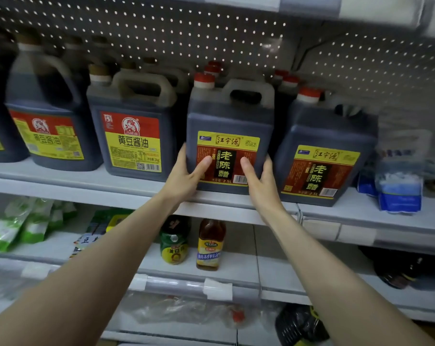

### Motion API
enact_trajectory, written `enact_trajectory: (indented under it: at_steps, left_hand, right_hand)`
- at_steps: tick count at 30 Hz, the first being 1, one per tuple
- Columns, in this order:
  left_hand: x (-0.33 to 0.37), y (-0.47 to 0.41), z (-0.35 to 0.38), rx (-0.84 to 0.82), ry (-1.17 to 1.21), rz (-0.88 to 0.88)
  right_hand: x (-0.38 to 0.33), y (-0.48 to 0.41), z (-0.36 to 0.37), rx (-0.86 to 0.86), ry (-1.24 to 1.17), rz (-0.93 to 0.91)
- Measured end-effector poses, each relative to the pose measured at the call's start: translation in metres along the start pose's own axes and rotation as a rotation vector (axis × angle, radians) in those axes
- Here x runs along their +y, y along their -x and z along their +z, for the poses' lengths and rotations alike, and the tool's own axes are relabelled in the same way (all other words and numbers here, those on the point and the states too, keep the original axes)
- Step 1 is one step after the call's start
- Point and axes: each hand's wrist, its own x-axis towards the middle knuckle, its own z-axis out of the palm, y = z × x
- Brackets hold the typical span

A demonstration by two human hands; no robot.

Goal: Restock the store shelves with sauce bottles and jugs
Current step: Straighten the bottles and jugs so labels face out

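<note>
A dark vinegar jug [230, 121] with a red cap and a yellow-and-red label stands at the front edge of the white upper shelf [111, 193]. My left hand [186, 176] grips its lower left corner, thumb across the label. My right hand [257, 178] grips its lower right corner the same way. A second, identical vinegar jug [323, 151] stands just to its right, turned slightly. More red-capped jugs stand behind both. Two soy sauce jugs [134, 136] [46, 116] with red-and-yellow labels stand to the left.
Blue-and-white bags [398, 186] lie at the right end of the upper shelf. On the shelf below stand an amber bottle [210, 244] and a green-capped bottle [174, 240], with green packets [24, 223] to the left. A pegboard wall backs the shelves.
</note>
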Motion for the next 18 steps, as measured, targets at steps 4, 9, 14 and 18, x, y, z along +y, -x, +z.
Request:
enact_trajectory:
  at_steps: [4, 9, 14, 18]
  left_hand:
    - [-0.005, -0.006, -0.003, -0.015, -0.016, 0.0]
    - [-0.008, -0.01, -0.005, -0.049, -0.025, 0.005]
    - [-0.01, -0.011, -0.006, -0.062, -0.016, 0.017]
    - [-0.011, -0.014, -0.007, -0.068, -0.006, 0.025]
  right_hand:
    - [0.004, -0.007, 0.0, -0.01, 0.006, -0.001]
    - [0.011, -0.013, 0.003, 0.012, -0.001, 0.013]
    - [0.013, -0.012, 0.007, 0.043, 0.012, 0.01]
    - [0.014, -0.012, 0.011, 0.067, 0.022, 0.006]
